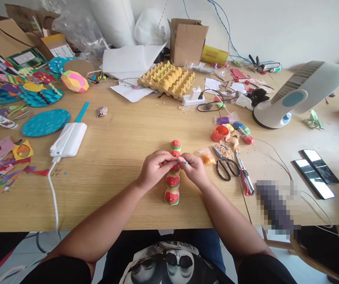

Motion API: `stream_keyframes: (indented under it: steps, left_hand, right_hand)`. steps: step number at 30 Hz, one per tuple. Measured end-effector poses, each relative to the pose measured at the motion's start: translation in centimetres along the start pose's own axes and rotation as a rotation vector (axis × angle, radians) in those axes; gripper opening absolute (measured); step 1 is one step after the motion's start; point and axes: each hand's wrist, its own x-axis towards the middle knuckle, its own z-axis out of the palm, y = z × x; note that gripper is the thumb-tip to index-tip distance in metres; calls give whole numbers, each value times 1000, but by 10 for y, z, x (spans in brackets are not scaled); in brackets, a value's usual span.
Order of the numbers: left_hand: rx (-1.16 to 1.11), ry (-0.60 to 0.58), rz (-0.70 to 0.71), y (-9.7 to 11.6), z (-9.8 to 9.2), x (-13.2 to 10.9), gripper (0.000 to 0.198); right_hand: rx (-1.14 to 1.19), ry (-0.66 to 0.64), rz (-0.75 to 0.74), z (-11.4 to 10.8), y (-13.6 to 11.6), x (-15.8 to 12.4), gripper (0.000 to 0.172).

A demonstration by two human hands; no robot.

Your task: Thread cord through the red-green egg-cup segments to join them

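Observation:
A row of several small round figures [172,196] with red faces, green bands and tan bodies runs straight away from me on the wooden table. My left hand [159,167] and my right hand [193,167] meet above the middle of this row, partly hiding it. A tiny bright blue bit [186,162] shows at the fingers of my right hand, which are pinched. The fingertips of my left hand are pressed together against those of the right; what they hold, if anything, is too small to make out.
Right of my hands lie a small bag of orange material [207,156], black-handled scissors [227,163], a utility knife [245,173] and a red cup [219,133]. A white fan [298,96] and two phones [314,173] are further right. Leftward are a power bank [70,140] and paper scraps [5,161].

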Motion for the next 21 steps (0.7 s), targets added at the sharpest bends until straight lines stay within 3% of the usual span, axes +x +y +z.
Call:
stream_keyframes:
  steps: [5,9,13,17,21]
  left_hand:
    - [20,-8,20,-3,-1,0,5]
    - [-16,-12,-10,-4,0,0,18]
    - [-8,92,-20,-3,0,0,19]
    - [4,208,-69,-5,-2,0,16]
    - [-16,244,-106,-8,-3,-1,15]
  right_hand:
    - [170,-64,111,0,2,2,42]
    - [299,-25,131,-1,1,4,38]
    - [423,102,168,-4,0,5,41]
    - [375,155,184,-6,0,6,52]
    - [318,171,198,-5,2,7,42]
